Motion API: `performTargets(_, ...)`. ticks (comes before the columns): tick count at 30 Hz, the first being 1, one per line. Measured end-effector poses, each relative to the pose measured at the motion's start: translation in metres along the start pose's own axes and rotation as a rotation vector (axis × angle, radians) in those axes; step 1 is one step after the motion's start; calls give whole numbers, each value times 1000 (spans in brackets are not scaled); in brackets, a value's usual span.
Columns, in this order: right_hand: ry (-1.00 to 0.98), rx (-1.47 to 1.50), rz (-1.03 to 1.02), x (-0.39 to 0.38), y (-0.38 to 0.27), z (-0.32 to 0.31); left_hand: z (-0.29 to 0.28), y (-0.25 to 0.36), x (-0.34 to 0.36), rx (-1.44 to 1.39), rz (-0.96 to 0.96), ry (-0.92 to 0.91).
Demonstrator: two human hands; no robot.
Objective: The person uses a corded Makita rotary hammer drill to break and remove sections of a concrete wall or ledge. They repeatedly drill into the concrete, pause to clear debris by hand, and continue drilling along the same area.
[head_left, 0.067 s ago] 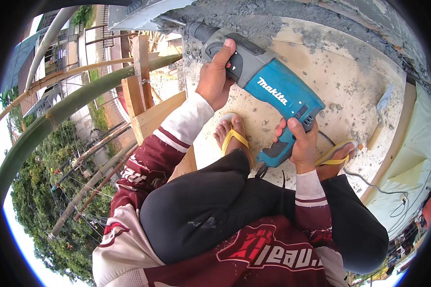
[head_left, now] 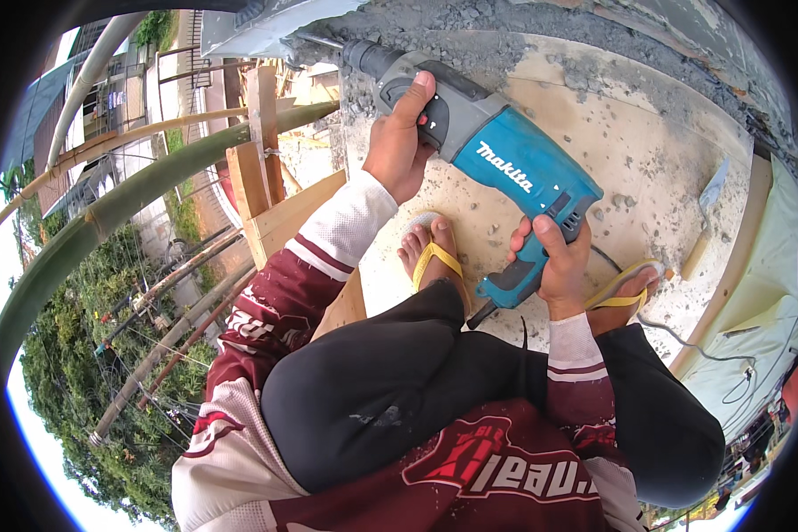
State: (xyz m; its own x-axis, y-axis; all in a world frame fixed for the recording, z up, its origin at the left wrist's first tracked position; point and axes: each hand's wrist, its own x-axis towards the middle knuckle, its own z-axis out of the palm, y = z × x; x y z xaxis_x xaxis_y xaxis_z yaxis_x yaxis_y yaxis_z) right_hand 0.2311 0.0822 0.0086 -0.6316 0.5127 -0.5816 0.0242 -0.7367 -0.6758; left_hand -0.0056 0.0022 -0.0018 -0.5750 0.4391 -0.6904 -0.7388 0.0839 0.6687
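Note:
A teal, grey and black corded rotary hammer (head_left: 519,160) lies diagonally across my view. My left hand (head_left: 397,146) grips its grey front housing, thumb on top. My right hand (head_left: 559,262) is wrapped round the rear handle. The long steel bit (head_left: 321,38) points up and left to the rubble-covered edge of the grey concrete (head_left: 443,18); whether its tip touches cannot be made out. A dark cord (head_left: 703,342) runs off to the right.
I crouch on a pale board (head_left: 647,177) strewn with debris, a trowel (head_left: 710,186) at right. Wooden planks (head_left: 262,133) and bamboo poles (head_left: 133,209) edge the left side, with trees (head_left: 80,381) and street far below. A pale sheet (head_left: 754,266) lies at far right.

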Motion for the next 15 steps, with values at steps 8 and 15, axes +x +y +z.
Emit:
performTargets(8, 86, -4, -63, -10, 10, 30, -14, 14, -10, -103, 11, -80)
performTargets(15, 50, -182, -106, 7, -41, 29, 3, 21, -3, -260, 30, -144)
